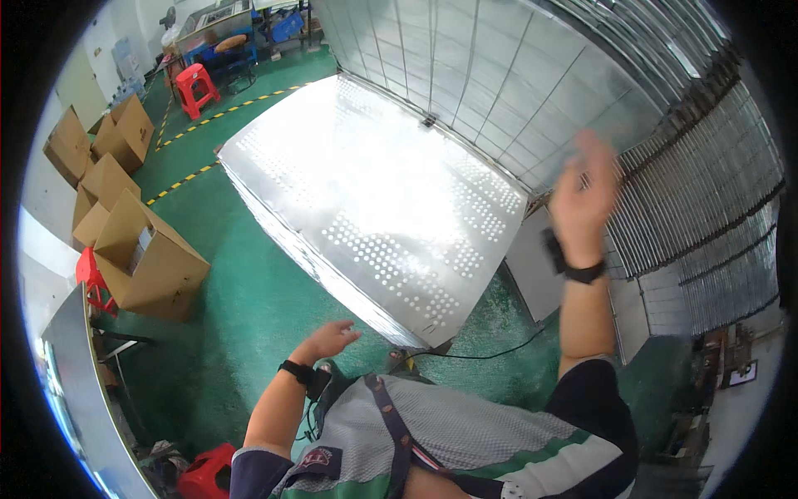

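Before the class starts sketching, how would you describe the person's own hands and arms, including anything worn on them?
Both the left hand and the right hand, the latter blurred, are ungloved. Each wrist has a black band, the left band and right band, with a small dark block attached. The left sleeve and right sleeve are dark and short.

A thick stack of silvery sheets [378,212] lay flat mid-view, its glare-whitened top patterned with round pale dots.
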`<action>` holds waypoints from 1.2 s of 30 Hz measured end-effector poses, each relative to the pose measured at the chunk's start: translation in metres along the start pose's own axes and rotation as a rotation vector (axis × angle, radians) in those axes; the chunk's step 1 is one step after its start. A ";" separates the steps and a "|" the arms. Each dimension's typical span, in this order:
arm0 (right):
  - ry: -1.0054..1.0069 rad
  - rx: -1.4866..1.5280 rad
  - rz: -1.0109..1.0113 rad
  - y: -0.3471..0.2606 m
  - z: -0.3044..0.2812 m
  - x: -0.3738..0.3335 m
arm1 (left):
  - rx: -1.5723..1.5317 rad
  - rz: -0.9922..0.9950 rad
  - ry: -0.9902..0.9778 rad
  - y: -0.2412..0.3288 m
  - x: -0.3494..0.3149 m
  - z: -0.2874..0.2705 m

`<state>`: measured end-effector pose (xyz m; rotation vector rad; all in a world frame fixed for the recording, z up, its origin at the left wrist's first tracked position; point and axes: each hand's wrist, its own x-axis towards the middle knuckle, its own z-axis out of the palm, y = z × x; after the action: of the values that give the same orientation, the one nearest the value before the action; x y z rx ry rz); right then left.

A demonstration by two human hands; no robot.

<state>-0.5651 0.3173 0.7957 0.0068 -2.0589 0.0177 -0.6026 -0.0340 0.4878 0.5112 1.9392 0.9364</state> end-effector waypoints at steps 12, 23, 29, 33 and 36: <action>-1.345 0.064 0.195 -0.014 0.208 -0.251 | -0.819 -0.250 0.306 -0.009 0.053 0.054; -1.429 0.010 0.192 -0.131 0.137 -0.284 | -1.542 -0.132 0.226 -0.086 0.054 0.037; -1.434 0.068 0.073 -0.223 0.111 -0.282 | -1.494 -0.121 0.189 -0.076 0.068 0.049; -1.352 0.378 0.103 -0.160 0.127 -0.247 | -1.619 -0.092 0.144 -0.083 0.052 0.037; -1.374 0.187 0.288 -0.035 0.188 -0.233 | -1.678 -0.089 0.174 -0.100 0.042 0.034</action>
<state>-0.6218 0.2787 0.5016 -0.2170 -3.3997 0.5068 -0.5935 -0.0552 0.3765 -0.6444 0.7110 2.0981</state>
